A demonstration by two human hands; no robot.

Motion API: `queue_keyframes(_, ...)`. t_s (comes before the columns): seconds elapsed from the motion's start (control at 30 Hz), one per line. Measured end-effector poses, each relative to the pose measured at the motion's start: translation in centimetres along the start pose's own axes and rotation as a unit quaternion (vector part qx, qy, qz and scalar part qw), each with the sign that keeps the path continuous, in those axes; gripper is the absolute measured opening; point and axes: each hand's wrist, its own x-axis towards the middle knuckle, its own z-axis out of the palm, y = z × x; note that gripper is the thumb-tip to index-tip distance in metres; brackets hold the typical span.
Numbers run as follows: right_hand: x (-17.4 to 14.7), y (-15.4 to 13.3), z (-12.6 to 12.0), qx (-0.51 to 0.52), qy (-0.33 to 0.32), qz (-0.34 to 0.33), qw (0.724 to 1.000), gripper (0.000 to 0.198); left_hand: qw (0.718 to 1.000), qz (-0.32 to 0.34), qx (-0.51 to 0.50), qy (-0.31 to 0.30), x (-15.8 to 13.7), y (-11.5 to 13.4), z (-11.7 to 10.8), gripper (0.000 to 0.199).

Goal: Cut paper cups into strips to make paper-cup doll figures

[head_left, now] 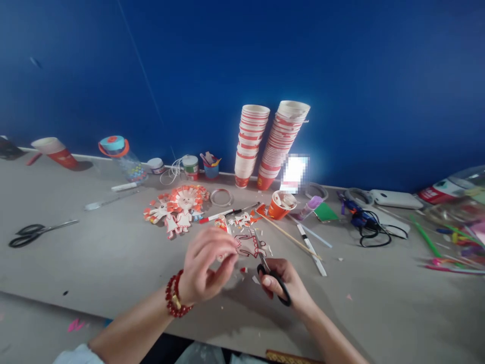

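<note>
My left hand (210, 263), with red beads at the wrist, pinches the left end of a paper cutout (247, 244). Dark red lines on the cutout draw a small dress-like figure. In my right hand (282, 285) are black-handled scissors (273, 283), thumb and fingers at the loops. Their blades reach up to the right end of the cutout; I cannot tell how far apart they are. Small paper scraps (244, 220) lie just beyond it. Left of them rests a heap of cut paper figures (184, 202) with orange fringes.
Two tall stacks of paper cups (252, 146) lean by the blue wall. A cup of scraps (282, 205), a wooden stick (291, 235) and a white marker (311, 250) are right of centre. Other scissors (32, 235) lie far left. A blue glue gun (359, 217) lies right.
</note>
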Motion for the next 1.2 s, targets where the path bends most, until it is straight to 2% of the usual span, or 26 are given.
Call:
queue_keyframes(0.03,0.0,0.1,0.1,0.005,-0.006,0.004,1.000,0.059,0.997,0.006,0.074,0.018,0.4,-0.1,-0.1,0.029)
queue_keyframes(0.1,0.0,0.1,0.3,0.013,-0.018,0.011,1.000,0.060,0.988,-0.009,0.155,-0.026,1.0,-0.3,-0.1,0.036)
queue_keyframes(0.17,0.0,0.1,0.5,0.015,-0.027,0.011,0.999,0.061,0.980,-0.037,0.167,-0.099,1.2,-0.6,0.0,0.020)
queue_keyframes(0.23,-0.1,0.0,0.6,0.014,-0.031,0.009,0.999,0.061,0.976,-0.075,0.143,-0.144,1.1,-0.7,0.3,0.004)
queue_keyframes(0.27,-0.1,-0.1,0.6,0.015,-0.032,0.010,0.999,0.061,0.975,-0.096,0.126,-0.153,1.0,-0.7,0.4,0.007)
queue_keyframes(0.5,-0.1,-0.2,0.8,0.033,-0.058,0.010,0.998,0.059,0.967,-0.190,0.002,-0.168,0.6,-0.9,0.7,0.018)
queue_keyframes(0.73,-0.1,-0.1,1.0,0.029,-0.053,0.006,0.998,0.060,0.950,-0.252,-0.067,-0.171,0.7,-0.7,0.7,0.022)
queue_keyframes(1.0,-0.2,0.1,1.3,0.024,-0.018,-0.006,1.000,0.062,0.926,-0.321,-0.113,-0.163,0.2,-0.5,1.0,0.021)
queue_keyframes(1.2,-0.1,0.0,1.6,0.036,-0.010,-0.025,0.999,0.061,0.919,-0.337,-0.131,-0.159,-0.2,-0.4,1.4,0.022)
